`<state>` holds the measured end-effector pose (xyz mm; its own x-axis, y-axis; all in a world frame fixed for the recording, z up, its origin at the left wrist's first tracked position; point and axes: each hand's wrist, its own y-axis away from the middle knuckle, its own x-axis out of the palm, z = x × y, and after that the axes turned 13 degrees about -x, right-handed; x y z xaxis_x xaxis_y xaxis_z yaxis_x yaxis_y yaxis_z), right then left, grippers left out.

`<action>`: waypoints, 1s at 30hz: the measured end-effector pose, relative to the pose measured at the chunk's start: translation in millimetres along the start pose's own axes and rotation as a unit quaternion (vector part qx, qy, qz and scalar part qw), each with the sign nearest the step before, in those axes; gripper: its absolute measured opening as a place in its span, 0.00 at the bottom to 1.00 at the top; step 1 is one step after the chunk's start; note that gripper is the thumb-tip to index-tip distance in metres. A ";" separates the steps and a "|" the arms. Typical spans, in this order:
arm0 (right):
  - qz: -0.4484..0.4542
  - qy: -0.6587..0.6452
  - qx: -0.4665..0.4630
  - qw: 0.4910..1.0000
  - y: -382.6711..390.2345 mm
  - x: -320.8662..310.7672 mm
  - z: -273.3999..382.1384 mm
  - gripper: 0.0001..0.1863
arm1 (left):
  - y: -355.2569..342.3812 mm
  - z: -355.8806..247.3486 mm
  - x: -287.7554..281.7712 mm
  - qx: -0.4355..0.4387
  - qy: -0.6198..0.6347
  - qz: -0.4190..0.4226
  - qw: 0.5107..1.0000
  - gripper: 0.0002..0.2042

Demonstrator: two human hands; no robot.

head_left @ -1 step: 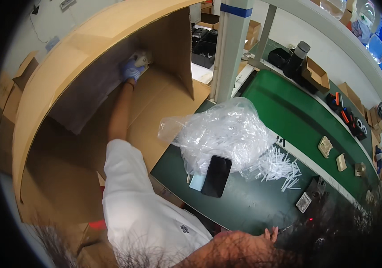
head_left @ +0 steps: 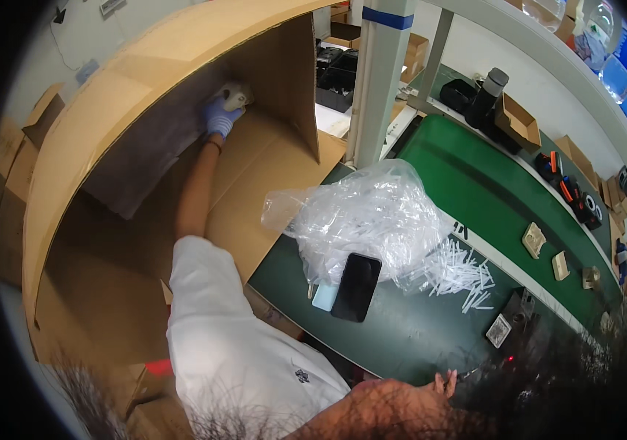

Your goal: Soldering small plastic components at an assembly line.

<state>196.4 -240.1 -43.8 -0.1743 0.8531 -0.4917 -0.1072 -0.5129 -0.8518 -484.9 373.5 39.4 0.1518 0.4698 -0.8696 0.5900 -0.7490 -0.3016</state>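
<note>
My left hand, in a blue glove, reaches deep into a large cardboard box. Its fingers are closed on a pale plastic part near the box's back wall. At the lower right, my right hand is bare and largely hidden by hair across the view. Its visible fingertips are bent together beside a thin shiny tip; what they hold is unclear. Close by that hand is a dark device with a small red light.
A clear plastic bag of white strips lies on the dark green table, with loose strips spilling out. In front are a black phone and a light blue item. Pale parts sit on the green conveyor belt. A grey post stands behind.
My left hand has shifted slightly within the box, and its fingers look turned a little around the pale part. My right hand looks the same.
</note>
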 end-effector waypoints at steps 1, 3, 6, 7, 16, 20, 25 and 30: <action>0.002 0.010 0.001 1.000 2.6 -5.2 8.7 0.09 | 31.5 -27.6 -6.7 0.062 0.099 0.022 0.993 0.33; 0.003 0.011 0.005 1.000 5.5 -13.8 18.7 0.10 | 127.6 -80.2 -53.3 0.219 0.149 -0.108 0.958 0.28; 0.033 -0.050 0.052 0.997 0.7 -16.2 15.9 0.14 | 289.1 -123.4 -170.2 0.351 0.244 -0.012 0.904 0.24; 0.015 -0.065 0.053 0.996 -1.8 -17.2 15.4 0.15 | 338.5 -133.1 -187.8 0.410 0.255 0.034 0.875 0.25; -0.013 -0.225 0.038 0.973 -9.0 -19.3 7.3 0.33 | 665.7 -195.9 -130.1 0.363 0.273 0.611 0.648 0.23; 0.036 -0.150 0.070 0.986 16.9 -38.9 -12.5 0.34 | 715.0 -178.0 -97.6 0.427 0.359 0.495 0.666 0.25; 0.047 -0.088 0.110 0.989 25.0 -46.9 -14.9 0.22 | 741.9 -127.7 -108.4 0.338 0.313 0.404 0.790 0.39; 0.063 -0.089 0.112 0.988 21.5 -43.8 -17.2 0.16 | 712.0 -113.1 -133.0 0.287 0.320 0.342 0.836 0.47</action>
<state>218.6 -286.9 -43.7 -0.3679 0.7612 -0.5341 -0.2837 -0.6389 -0.7151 4.7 -169.4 -15.5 0.7996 -0.1440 -0.5830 -0.2575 -0.9592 -0.1163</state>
